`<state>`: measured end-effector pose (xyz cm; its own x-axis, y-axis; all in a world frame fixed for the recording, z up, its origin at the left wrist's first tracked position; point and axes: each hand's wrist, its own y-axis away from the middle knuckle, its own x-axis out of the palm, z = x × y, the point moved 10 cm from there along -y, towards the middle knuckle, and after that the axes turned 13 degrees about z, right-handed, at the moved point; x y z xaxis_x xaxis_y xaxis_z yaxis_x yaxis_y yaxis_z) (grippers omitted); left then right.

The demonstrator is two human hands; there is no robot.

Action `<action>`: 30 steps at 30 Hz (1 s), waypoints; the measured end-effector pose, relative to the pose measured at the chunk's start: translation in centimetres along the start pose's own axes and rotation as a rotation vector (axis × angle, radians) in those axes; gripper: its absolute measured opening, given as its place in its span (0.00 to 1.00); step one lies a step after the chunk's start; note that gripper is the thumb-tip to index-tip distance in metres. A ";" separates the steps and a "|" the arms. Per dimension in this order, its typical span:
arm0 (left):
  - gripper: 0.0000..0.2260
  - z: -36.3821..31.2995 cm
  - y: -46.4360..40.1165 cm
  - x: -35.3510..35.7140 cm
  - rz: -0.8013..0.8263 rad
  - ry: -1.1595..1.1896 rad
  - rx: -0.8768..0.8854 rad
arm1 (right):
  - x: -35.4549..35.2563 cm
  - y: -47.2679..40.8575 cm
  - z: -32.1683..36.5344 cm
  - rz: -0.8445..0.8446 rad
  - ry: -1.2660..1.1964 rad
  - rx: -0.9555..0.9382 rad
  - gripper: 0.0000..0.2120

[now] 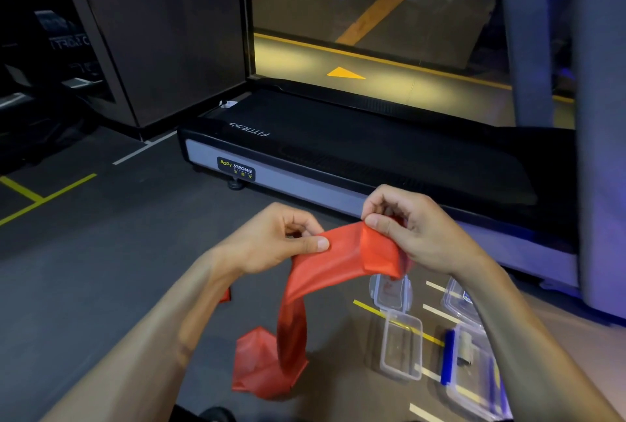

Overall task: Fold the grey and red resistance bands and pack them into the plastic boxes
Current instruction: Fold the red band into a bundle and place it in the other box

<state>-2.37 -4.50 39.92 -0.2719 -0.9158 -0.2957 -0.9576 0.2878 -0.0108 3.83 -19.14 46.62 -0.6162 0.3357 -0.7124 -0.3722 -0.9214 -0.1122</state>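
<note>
I hold the red resistance band (325, 269) in the air in front of me. My right hand (416, 228) pinches a folded end of it, doubled over into a short flap. My left hand (281, 238) pinches the band a little to the left, thumb on top. The rest of the band hangs down and bunches on the floor. An open clear plastic box (401, 347) stands on the floor below my right hand, its lid (389, 293) hinged back. A second clear box with blue clips (474, 367) lies to its right, partly behind my right forearm. No grey band is in sight.
A black treadmill deck (372, 150) with a grey side rail runs across just beyond my hands. A grey pillar (599, 150) rises at the right. The dark floor (84, 252) carries yellow and white tape lines.
</note>
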 end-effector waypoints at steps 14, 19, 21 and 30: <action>0.05 0.4 -0.4 0.1 -0.001 -0.088 -0.050 | 2.7 0.2 -1.4 0.077 -0.296 -0.067 0.02; 0.12 -1.1 -0.8 1.3 0.033 -0.205 -0.004 | 5.2 -1.1 -0.3 0.110 -0.259 -0.092 0.02; 0.14 -1.7 -0.7 1.3 0.014 -0.287 0.005 | 5.8 -1.4 -0.4 0.116 -0.237 -0.079 0.02; 0.09 -4.0 0.4 0.5 -0.180 -0.546 0.067 | 5.2 -1.7 0.0 0.152 -0.202 -0.058 0.02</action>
<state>-3.29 -5.99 43.58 0.0001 -0.6795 -0.7337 -0.9712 0.1747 -0.1619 1.23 -15.83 43.08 -0.7904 0.2190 -0.5722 -0.2273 -0.9721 -0.0580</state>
